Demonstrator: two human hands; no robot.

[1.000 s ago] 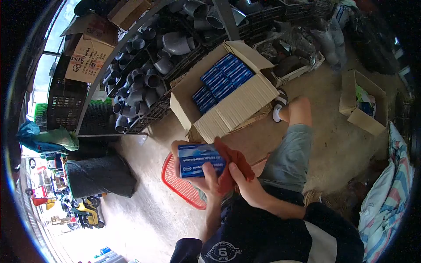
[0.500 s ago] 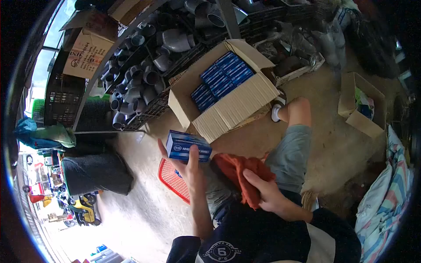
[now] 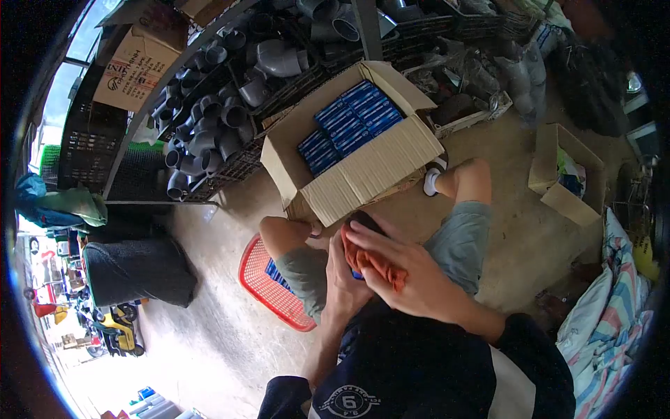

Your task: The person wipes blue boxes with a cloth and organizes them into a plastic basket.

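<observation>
Right hand (image 3: 408, 279) and orange cloth (image 3: 373, 264) hide blue box (image 3: 356, 275).

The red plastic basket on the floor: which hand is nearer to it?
Left. The left hand is just right of the red plastic basket, beside the knee. The right hand, pressing an orange cloth, lies farther right, beyond the left hand.

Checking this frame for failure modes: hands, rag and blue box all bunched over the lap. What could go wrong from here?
1. The right hand presses the rag over the blue box, hiding nearly all of it; the box could slip from the left hand unseen.
2. The red basket sits beside the knee; a dropped box might miss it and land on the floor.
3. The carton lies close to the knees; a leg shift may nudge it.
</observation>
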